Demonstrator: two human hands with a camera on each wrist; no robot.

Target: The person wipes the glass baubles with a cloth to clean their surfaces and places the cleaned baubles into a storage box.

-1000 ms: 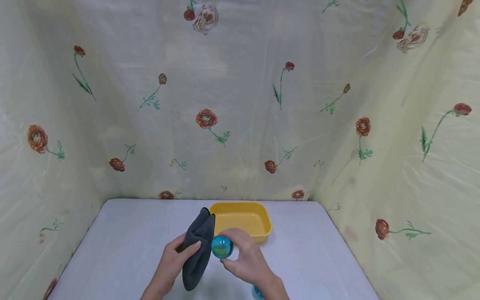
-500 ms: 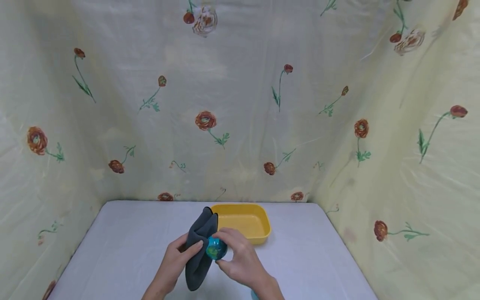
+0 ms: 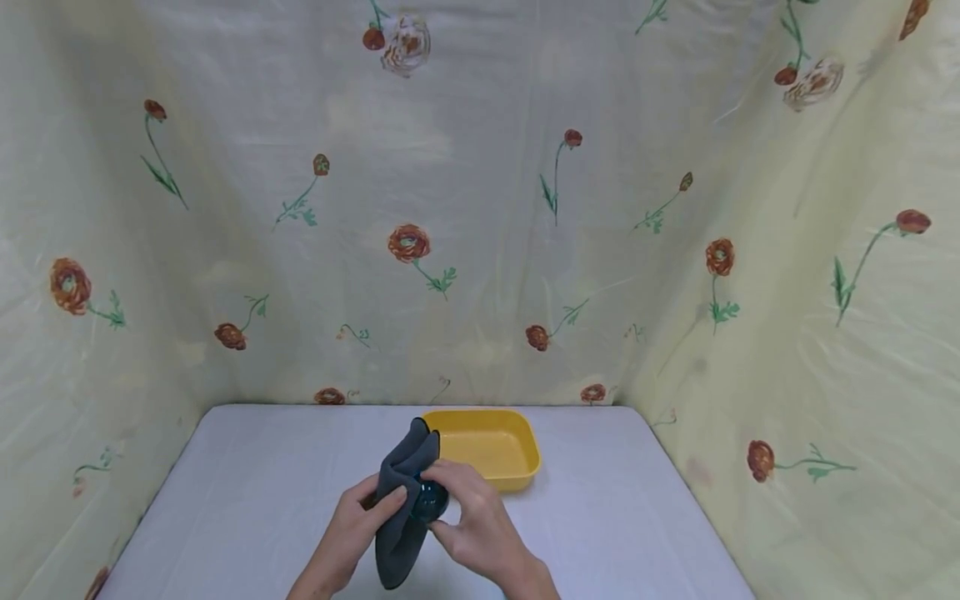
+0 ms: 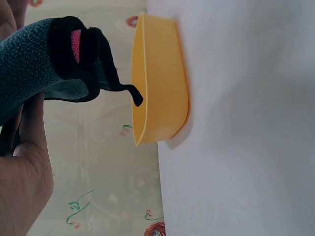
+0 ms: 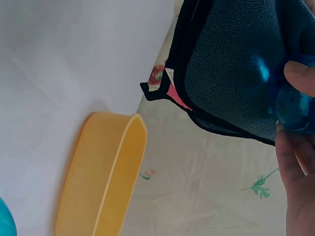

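Left hand: [image 3: 354, 523] clamped on cloth, thumb on the near face, other fingers mostly behind it.
Right hand: [image 3: 478, 518] pinching ball between thumb and fingertips.
Cloth: [image 3: 399, 552] dark grey, black trim, folded over, held up above the table, long side slanting; a pink patch shows at one end in both wrist views, with a small white tag beside it in the right.
Ball: [image 3: 430, 505] blue, clear-looking, glossy, dark in the head view; off the table, between the hands, touching the cloth's right side at the fold.
Bin: [image 3: 516, 482] yellow, rounded corners, upright on the table beyond the hands, near the far edge; cloth's upper end overlaps its left corner in the head view.
Second blue thing: [image 5: 6, 222] rounded, cut off at the right wrist view's lower left corner.
Table: [image 3: 630, 525] white cover.
Backdrop: [image 3: 480, 167] pale sheeting, red-brown flowers, behind and on both sides.
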